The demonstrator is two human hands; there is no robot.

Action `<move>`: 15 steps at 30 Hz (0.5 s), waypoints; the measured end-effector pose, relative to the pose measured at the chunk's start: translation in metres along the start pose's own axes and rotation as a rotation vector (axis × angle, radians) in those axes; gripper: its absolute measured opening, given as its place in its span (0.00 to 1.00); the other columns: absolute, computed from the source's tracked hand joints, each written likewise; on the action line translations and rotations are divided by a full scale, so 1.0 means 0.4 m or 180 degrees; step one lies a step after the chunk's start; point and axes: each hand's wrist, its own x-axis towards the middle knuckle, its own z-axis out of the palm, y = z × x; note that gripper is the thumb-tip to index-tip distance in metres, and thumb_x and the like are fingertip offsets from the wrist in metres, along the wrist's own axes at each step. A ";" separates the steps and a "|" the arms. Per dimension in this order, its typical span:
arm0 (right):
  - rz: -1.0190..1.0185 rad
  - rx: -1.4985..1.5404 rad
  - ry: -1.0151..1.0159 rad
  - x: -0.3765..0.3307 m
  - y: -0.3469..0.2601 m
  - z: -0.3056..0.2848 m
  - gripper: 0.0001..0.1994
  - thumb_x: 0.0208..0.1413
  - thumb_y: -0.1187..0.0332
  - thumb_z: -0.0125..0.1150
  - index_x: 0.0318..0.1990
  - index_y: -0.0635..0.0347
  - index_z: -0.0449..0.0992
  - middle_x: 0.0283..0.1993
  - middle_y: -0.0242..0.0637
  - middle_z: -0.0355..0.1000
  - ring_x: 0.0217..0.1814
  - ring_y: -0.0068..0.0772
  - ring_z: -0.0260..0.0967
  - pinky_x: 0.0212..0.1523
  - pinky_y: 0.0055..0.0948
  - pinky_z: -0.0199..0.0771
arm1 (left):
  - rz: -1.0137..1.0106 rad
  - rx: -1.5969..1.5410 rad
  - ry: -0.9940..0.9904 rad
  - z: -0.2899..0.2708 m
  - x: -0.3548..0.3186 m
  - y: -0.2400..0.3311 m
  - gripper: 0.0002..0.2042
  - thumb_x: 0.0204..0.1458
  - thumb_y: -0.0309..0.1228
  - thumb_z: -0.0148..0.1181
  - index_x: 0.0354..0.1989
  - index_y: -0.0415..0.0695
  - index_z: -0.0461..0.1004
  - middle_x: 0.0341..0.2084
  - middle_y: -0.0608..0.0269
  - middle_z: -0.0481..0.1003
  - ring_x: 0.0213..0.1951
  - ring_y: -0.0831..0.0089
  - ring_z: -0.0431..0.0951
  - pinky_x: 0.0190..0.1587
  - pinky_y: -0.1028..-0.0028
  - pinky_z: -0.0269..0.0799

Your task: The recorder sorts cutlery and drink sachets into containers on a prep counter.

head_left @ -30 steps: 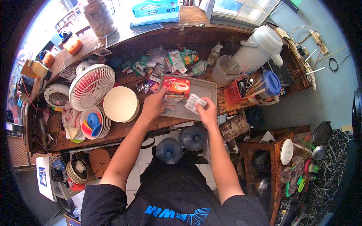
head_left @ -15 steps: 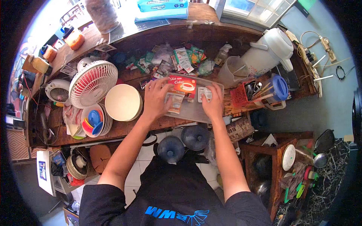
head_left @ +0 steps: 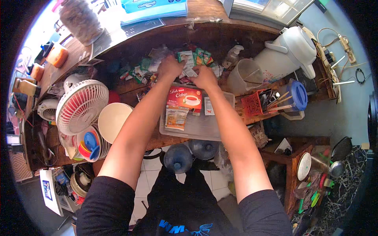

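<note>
Cluttered wooden counter (head_left: 130, 84). Both hands reach past the clear tray (head_left: 220, 128) into the sachet pile (head_left: 193, 59): left hand (head_left: 170, 67) and right hand (head_left: 204, 77) curled over sachets; actual grasp cannot be made out.

A heap of small sachets (head_left: 189, 63), green, white and silvery, lies jumbled on the wooden counter at the far side, just beyond a clear plastic tray (head_left: 220, 129). In that tray, flat, lie a red tea box (head_left: 184, 98) and pale packets (head_left: 176, 118).
</note>
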 end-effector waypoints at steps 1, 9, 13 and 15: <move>0.0016 0.0131 -0.0018 -0.001 0.002 0.005 0.27 0.46 0.56 0.74 0.53 0.58 0.80 0.48 0.50 0.79 0.54 0.50 0.77 0.55 0.42 0.75 | 0.0057 0.0210 0.0013 0.007 0.002 -0.001 0.28 0.50 0.52 0.67 0.50 0.41 0.78 0.44 0.38 0.80 0.50 0.44 0.80 0.54 0.56 0.76; -0.0581 -0.0579 0.0356 -0.001 -0.034 -0.016 0.27 0.46 0.60 0.72 0.57 0.51 0.78 0.53 0.45 0.79 0.55 0.50 0.77 0.55 0.48 0.76 | -0.0048 0.0437 -0.0371 -0.012 0.033 0.013 0.32 0.48 0.56 0.67 0.52 0.41 0.78 0.51 0.41 0.78 0.54 0.48 0.79 0.55 0.54 0.75; -0.0199 -0.0690 -0.0132 0.039 -0.050 0.000 0.25 0.46 0.62 0.71 0.55 0.49 0.79 0.53 0.46 0.79 0.55 0.50 0.77 0.54 0.47 0.76 | -0.0196 0.0311 0.0094 0.025 0.049 0.014 0.29 0.48 0.54 0.67 0.50 0.44 0.79 0.50 0.45 0.79 0.54 0.49 0.79 0.55 0.54 0.75; -0.0020 -0.0710 -0.0232 0.047 -0.057 -0.002 0.23 0.46 0.62 0.70 0.54 0.49 0.81 0.52 0.47 0.79 0.55 0.51 0.77 0.54 0.47 0.77 | -0.0222 0.0344 0.0030 0.037 0.067 0.012 0.26 0.48 0.53 0.67 0.49 0.46 0.80 0.50 0.47 0.80 0.54 0.49 0.79 0.55 0.54 0.75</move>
